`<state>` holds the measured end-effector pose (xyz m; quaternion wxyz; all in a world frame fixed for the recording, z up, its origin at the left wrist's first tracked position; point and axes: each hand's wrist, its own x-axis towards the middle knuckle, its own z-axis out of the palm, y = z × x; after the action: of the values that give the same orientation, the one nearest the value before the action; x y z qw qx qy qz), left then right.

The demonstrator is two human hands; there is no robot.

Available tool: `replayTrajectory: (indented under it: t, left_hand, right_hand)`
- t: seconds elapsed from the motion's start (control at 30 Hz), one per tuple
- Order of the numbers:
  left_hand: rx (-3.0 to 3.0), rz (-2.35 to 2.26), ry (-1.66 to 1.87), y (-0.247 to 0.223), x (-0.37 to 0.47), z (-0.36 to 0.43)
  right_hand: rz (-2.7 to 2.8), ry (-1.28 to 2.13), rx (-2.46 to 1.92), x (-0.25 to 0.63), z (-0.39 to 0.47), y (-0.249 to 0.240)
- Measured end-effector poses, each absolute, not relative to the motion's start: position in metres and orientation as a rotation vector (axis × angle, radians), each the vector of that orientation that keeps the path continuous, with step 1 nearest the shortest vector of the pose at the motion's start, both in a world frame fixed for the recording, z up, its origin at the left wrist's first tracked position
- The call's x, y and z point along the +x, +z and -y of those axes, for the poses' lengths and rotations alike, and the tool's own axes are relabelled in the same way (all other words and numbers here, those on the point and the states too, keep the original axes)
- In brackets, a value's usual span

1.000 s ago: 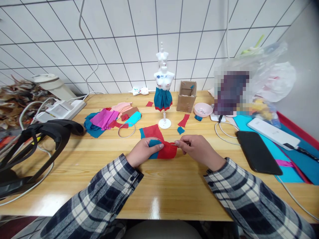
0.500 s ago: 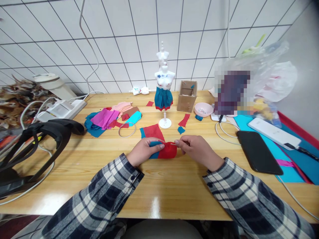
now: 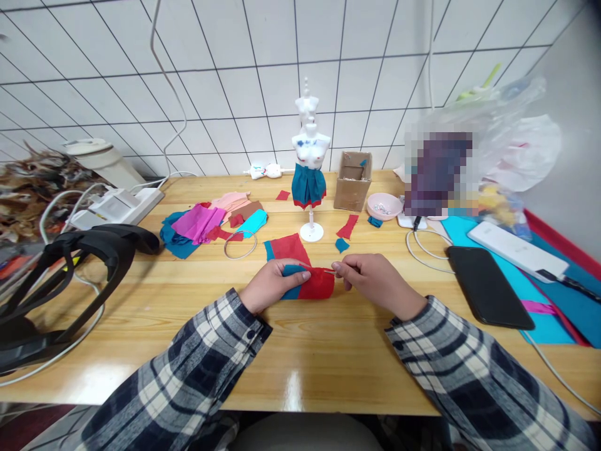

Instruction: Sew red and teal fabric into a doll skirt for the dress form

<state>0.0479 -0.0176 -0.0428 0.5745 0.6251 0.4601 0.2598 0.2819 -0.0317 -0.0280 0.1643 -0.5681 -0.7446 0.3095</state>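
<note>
Between thumb and fingers, my left hand [image 3: 270, 285] pinches a piece of red and teal cloth [image 3: 317, 285] at its teal side. My right hand [image 3: 370, 279] is closed on a thin, needle-like metal piece [image 3: 330, 270], whose tip meets the cloth's upper right edge. Its exact kind is too small to make out. Just behind the held cloth lies another red piece with a teal border [image 3: 288, 248]. A white mini dress form [image 3: 310, 150] in a teal skirt with red hem stands beyond it.
Left of centre lie a pile of coloured fabric scraps [image 3: 197, 225] and a metal ring [image 3: 240, 245]. Behind stand a cardboard box [image 3: 352, 188] and a pink bowl [image 3: 384, 207]. A black phone [image 3: 488, 285] is on the right; a black headset [image 3: 94, 275] is on the left.
My right hand has shifted very slightly right and up, with the thin piece still at the cloth's edge. My left hand keeps its hold in nearly the same place.
</note>
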Motion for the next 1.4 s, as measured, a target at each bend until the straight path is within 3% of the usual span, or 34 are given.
replayTrajectory:
  t: [0.47,1.07,1.4]
  left_hand:
    - [1.502,-1.118,0.642,-0.0456,0.049,0.0174]
    - [1.495,-1.134,0.657,-0.0446,0.049,0.0168]
    - [1.519,-1.142,0.621,-0.0441,0.0491,0.0173]
  right_hand:
    - [2.179,0.798,-1.708,0.2823,0.0322,-0.0263]
    - [2.106,1.004,-1.612,0.2772,0.035,-0.0275]
    - [2.144,0.873,-1.621,0.2749,0.0336,-0.0325]
